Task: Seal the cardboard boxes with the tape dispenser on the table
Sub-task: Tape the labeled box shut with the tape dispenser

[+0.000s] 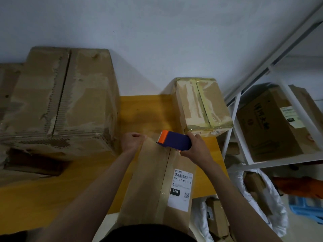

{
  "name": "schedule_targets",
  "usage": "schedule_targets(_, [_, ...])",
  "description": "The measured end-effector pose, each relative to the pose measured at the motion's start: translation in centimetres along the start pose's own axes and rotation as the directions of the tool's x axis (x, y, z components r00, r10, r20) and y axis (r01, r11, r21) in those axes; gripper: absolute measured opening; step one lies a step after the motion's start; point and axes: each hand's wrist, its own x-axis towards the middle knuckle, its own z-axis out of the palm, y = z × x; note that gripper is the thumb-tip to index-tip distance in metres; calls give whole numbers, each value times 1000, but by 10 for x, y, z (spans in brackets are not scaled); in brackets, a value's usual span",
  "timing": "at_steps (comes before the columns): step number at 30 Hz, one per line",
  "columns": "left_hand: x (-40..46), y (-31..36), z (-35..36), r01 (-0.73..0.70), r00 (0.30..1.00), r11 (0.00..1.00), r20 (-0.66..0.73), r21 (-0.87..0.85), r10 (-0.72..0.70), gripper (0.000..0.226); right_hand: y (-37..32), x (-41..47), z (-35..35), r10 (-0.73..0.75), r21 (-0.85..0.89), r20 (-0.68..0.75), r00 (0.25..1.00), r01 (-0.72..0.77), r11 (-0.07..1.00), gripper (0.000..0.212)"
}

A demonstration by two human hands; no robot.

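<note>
Dispenser [174, 140] gripped in the right hand [196, 151] at the box's [153, 180] far edge; left hand [131, 140] clamps that edge. Keep it flat along the seam.

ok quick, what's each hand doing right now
Left hand: grips the far end of the cardboard box.
Right hand: grips the tape dispenser on top of the box.
</note>
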Motion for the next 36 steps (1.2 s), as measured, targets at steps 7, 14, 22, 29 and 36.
schedule_targets(7, [2,-4,2,-33,999,998,39,57,31,21,-3,4,3,4,-23,9,1000,-4,1000,57])
schedule_targets(14, [-22,-7,-4,-361,927,816,84,452,365,72,3,1,10,-30,79,-80,996,36,996,57])
schedule_targets(22, [-47,-49,27,-662,735,420,428,621,526,71,19,-22,25,68,442,-207,976,31,897,67])
schedule_targets(29, [-46,-54,33,-624,748,373,387,687,539,75,20,-22,35,167,530,-245,955,-13,848,41])
schedule_targets(36, [-50,-50,32,-622,748,362,389,694,538,80,32,-20,23,99,474,-238,966,26,880,52])
